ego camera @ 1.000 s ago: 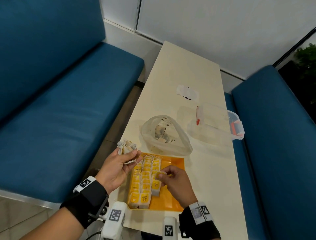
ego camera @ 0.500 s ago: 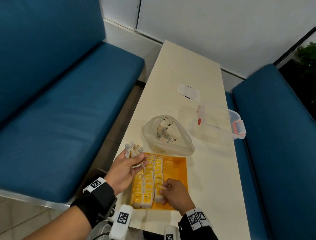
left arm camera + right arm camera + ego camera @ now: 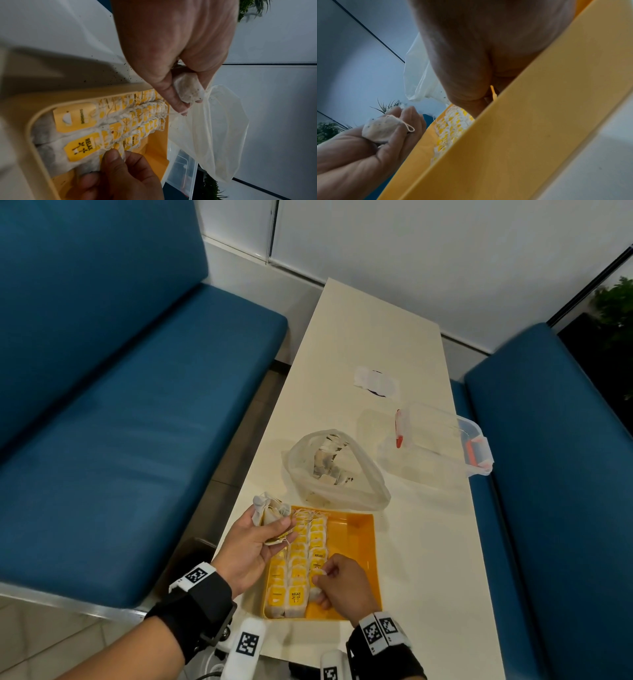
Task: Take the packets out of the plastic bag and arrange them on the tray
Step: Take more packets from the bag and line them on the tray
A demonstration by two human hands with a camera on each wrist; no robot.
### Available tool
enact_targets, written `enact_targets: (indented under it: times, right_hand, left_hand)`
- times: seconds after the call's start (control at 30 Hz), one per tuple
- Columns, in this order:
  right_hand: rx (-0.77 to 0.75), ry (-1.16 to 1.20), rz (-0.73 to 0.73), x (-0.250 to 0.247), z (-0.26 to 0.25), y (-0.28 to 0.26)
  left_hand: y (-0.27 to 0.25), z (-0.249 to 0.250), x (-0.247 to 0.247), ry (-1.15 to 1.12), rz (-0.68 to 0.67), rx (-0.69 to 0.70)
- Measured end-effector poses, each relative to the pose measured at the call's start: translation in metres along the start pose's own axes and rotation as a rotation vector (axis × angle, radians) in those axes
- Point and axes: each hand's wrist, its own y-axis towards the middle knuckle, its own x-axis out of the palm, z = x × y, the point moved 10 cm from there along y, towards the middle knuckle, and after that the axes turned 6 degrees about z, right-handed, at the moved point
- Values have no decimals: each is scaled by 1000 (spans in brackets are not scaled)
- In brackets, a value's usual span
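An orange tray (image 3: 359, 546) lies at the table's near end, holding rows of yellow-tagged tea packets (image 3: 301, 563) along its left side. My left hand (image 3: 253, 542) hovers at the tray's left edge and grips a bunch of white packets (image 3: 270, 510) between thumb and fingers; the same packets (image 3: 186, 88) show in the left wrist view. My right hand (image 3: 339, 583) is down in the tray, fingers pinching a packet (image 3: 317, 571) at the near end of the third row. The clear plastic bag (image 3: 337, 470) sits just beyond the tray with more packets inside.
A clear plastic box (image 3: 442, 445) with orange clips stands to the right of the bag. A white scrap (image 3: 376, 378) lies farther up the cream table (image 3: 421, 542). Blue benches (image 3: 120, 440) flank both sides of the table.
My right hand has come down and toward me along the tray, carrying its packet to the near end of the third row. The left hand keeps its bunch and has barely shifted.
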Motion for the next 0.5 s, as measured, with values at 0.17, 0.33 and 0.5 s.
enact_targets:
  times: [0.17,0.33,0.5]
  right_hand:
    - [15,17,34,-1,0,2]
    - [29,41,62,0,-2,4]
    - [-34,-9,137,-11,-16,-4]
  left_hand:
    - [2,-1,-1,8,-1,-1]
    - [3,0,-2,5,1,0]
    - [1,1,1,-8,-6,-3]
